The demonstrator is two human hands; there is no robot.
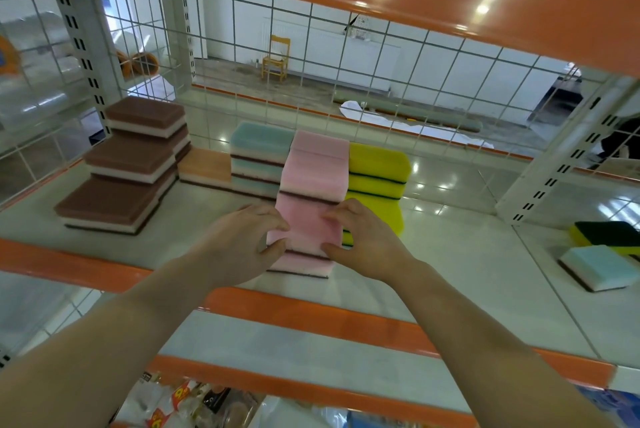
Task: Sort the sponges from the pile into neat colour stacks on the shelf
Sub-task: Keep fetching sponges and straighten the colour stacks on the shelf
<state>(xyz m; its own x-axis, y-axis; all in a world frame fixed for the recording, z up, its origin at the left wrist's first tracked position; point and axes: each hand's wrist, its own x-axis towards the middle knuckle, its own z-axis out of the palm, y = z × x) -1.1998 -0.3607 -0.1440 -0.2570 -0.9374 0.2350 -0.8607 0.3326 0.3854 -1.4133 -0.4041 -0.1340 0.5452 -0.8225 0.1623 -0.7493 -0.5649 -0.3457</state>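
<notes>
Pink sponge stack [313, 185] stands mid-shelf [467, 254], tall — left hand [242, 240] and right hand [363, 237] pinch its lower sponges from either side, fingers curled. Yellow stack [377, 171] just right of it, teal stack [259, 157] behind left, brown stacks [128, 167] far left; two loose sponges [602, 254] well apart at right

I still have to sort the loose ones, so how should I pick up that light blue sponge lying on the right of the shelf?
Grip the light blue sponge by its two long side faces, coming down from above. It lies flat, blue foam up and dark scrub layer underneath, apart from the yellow sponge behind it, so both sides look free. Both hands are now on the pink stack.
</notes>
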